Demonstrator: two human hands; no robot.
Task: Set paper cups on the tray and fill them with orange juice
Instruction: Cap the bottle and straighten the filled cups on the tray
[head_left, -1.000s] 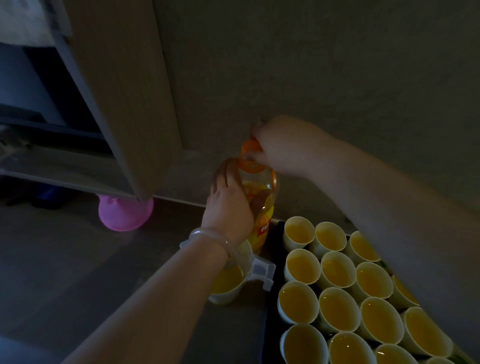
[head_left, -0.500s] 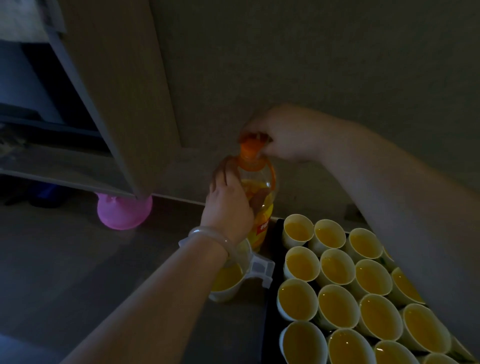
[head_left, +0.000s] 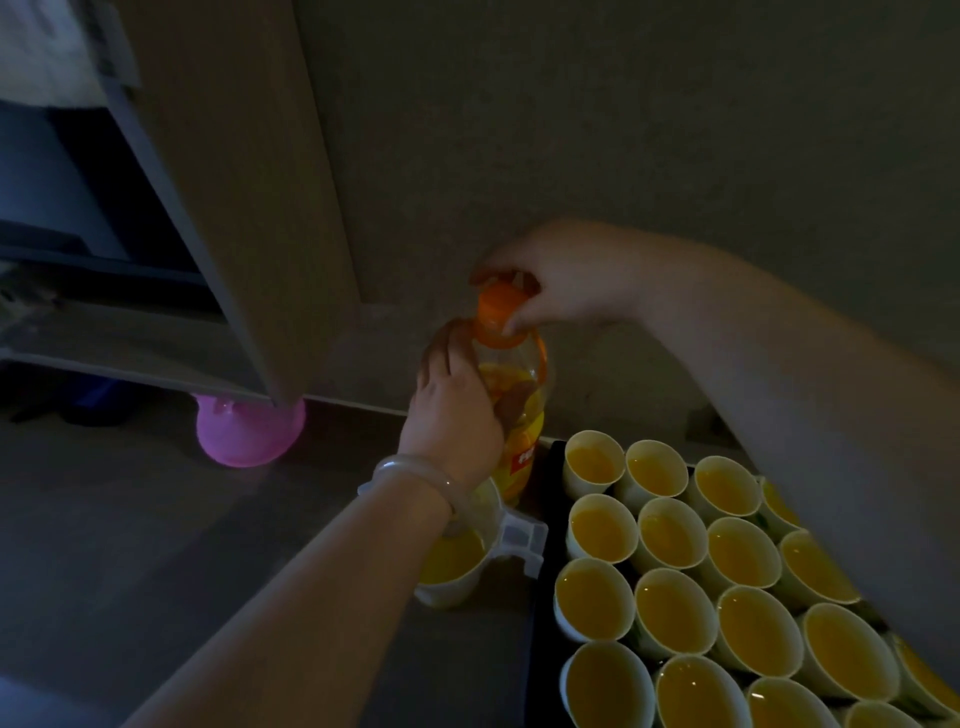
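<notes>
Upright, cap up — juice bottle (head_left: 519, 410) gripped by left hand (head_left: 452, 415); right hand (head_left: 561, 288) pinches its cap (head_left: 497, 306).

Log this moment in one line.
left hand: grips juice bottle | right hand: pinches orange cap | visible paper cups on tray: filled with juice

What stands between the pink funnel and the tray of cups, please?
In the head view: the juice bottle, gripped by the left hand, and a jug holding juice.

You've got dim light, plain wall (head_left: 623, 130) up top, wooden panel (head_left: 234, 182) upper left, dark surface (head_left: 130, 545) lower left.
</notes>
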